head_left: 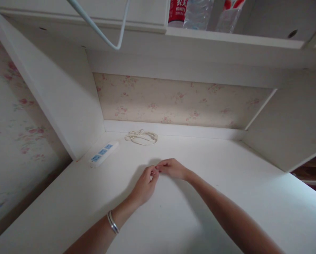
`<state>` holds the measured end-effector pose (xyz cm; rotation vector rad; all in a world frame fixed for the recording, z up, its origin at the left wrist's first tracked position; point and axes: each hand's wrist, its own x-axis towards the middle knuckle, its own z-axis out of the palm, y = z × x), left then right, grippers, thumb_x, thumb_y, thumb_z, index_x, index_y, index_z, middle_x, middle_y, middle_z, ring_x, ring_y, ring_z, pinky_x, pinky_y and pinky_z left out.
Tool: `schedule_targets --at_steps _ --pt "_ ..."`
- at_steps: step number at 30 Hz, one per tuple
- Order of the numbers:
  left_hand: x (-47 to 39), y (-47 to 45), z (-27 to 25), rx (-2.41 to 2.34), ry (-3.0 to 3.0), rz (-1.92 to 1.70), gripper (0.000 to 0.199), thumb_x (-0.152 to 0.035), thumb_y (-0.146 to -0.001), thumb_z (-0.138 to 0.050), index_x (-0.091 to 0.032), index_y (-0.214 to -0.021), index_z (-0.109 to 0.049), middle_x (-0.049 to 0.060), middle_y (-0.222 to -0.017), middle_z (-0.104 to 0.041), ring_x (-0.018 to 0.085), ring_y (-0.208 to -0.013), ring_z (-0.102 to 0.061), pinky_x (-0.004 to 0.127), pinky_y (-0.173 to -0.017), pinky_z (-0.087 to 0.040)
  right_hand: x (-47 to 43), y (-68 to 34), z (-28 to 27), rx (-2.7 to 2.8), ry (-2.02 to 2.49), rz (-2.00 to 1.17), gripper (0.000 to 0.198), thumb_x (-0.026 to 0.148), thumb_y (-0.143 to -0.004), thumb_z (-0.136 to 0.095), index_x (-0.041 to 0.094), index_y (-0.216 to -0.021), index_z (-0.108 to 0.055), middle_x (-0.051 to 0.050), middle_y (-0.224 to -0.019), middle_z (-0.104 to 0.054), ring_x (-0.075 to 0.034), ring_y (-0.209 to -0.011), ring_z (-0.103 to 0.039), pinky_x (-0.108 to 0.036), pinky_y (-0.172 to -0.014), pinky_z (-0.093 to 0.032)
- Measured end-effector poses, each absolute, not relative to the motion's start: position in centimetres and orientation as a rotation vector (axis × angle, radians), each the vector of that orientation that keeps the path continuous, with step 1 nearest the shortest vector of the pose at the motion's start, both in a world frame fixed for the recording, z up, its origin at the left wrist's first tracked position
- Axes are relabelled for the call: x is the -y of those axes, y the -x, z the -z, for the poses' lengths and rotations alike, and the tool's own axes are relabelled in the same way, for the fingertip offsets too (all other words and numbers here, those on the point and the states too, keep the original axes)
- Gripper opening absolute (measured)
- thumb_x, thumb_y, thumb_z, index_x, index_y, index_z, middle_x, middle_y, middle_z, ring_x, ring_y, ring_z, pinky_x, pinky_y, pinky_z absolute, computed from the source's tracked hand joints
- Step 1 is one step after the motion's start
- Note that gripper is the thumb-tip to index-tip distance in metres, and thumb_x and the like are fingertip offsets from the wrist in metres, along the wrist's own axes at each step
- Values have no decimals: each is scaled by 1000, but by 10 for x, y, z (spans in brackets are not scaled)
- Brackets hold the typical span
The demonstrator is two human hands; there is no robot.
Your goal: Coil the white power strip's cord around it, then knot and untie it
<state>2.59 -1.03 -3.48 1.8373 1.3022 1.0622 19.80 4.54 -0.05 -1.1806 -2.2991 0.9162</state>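
Observation:
My left hand [145,183] and my right hand [173,169] meet above the white desktop [213,211], fingertips against fingertips. The thumb and fingers of the left are pinched together, with a thin, pale bit of something showing between them, too small to name. My right fingers are pressed together too and point at the left ones; whatever lies in them is hidden. Two silver bangles [113,222] circle my left wrist. Beyond the hands, touched by neither, lies a loosely coiled cream cable [141,137].
A white power strip [104,154] with blue sockets lies at the left. White side panels [57,88] rise at both ends of the desk. Overhead, a shelf [234,38] holds a red-labelled bottle [177,13] and other clear bottles. A pale bent rod [99,33] hangs at the upper left.

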Motion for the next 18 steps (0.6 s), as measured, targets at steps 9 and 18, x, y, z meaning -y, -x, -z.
schedule_targets --at_steps 9,18 --pt "5 -25 38 -1279 -1526 -979 27 -39 -88 -40 -19 -101 -53 -2 -69 -60 13 -59 -59 25 -59 -45 -181 -198 -22 2155 1667 -407 31 33 -90 -43 14 -107 -61 -10 -104 -65 -19 -92 -60 -28 -81 -43" --pt "3 -27 37 -1240 -1518 -886 25 -38 -87 -41 -19 -93 -57 -2 -64 -57 11 -52 -53 21 -51 -40 -249 -152 10 2396 1704 -272 26 34 -90 -50 14 -105 -59 -8 -108 -60 -19 -98 -57 -40 -86 -46"
